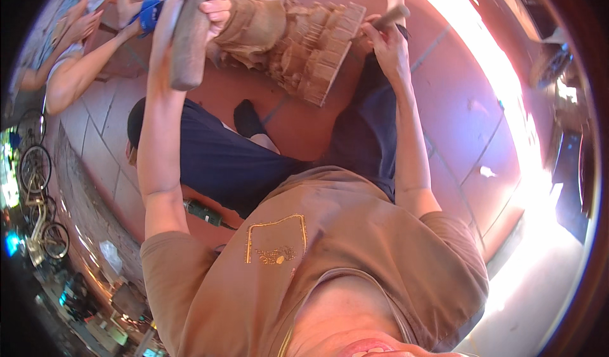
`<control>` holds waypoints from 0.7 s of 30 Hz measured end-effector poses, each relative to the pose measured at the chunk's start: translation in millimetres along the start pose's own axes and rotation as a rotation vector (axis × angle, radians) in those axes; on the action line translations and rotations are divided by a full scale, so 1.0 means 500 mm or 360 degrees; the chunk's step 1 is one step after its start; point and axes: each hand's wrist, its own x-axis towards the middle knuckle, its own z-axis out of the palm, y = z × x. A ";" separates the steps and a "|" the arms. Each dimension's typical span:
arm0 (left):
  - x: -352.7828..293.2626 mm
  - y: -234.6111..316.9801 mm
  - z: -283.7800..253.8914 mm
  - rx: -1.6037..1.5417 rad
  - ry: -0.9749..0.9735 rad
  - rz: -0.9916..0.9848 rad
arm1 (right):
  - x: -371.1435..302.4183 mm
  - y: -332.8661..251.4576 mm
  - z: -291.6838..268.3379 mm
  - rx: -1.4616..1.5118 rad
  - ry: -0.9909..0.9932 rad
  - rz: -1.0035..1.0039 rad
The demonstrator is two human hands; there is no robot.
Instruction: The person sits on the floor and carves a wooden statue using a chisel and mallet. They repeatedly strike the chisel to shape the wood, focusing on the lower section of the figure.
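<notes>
Red floor tiles [457, 135] spread below a big wooden carving [285, 43]. Many shapes look cut; I can't tell what's left. Left hand [216, 6] grips a fat wooden mallet [189, 43]; right hand [388, 49] pinches a small tool [390, 18] by the carving's flat end.

reddish tiled floor [460, 135] | bicycles [39, 222], far left | another person [89, 72], upper left | sunlit strip [507, 81], right
</notes>
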 end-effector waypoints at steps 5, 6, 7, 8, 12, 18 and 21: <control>0.011 -0.028 0.044 0.0057 0.0211 -0.0043 | 0.002 -0.014 0.009 0.0258 -0.0012 0.0045; 0.014 -0.030 0.041 0.0020 0.0205 -0.0085 | 0.004 -0.015 0.012 0.0309 -0.0005 0.0034; 0.016 -0.031 0.040 -0.0018 0.0198 -0.0126 | 0.006 -0.018 0.013 0.0314 -0.0011 0.0030; 0.018 -0.034 0.040 0.0194 0.0204 -0.0028 | 0.009 -0.022 0.013 0.0319 -0.0016 0.0025; 0.035 -0.088 0.084 0.0833 0.0424 0.0273 | 0.009 -0.028 0.016 0.0243 -0.0057 0.0100; 0.046 -0.126 0.113 0.1180 0.0761 0.0307 | 0.010 -0.023 0.022 0.0358 -0.0062 0.0088; 0.051 -0.131 0.120 0.1397 0.0795 0.0289 | 0.012 -0.022 0.019 0.0274 -0.0089 0.0067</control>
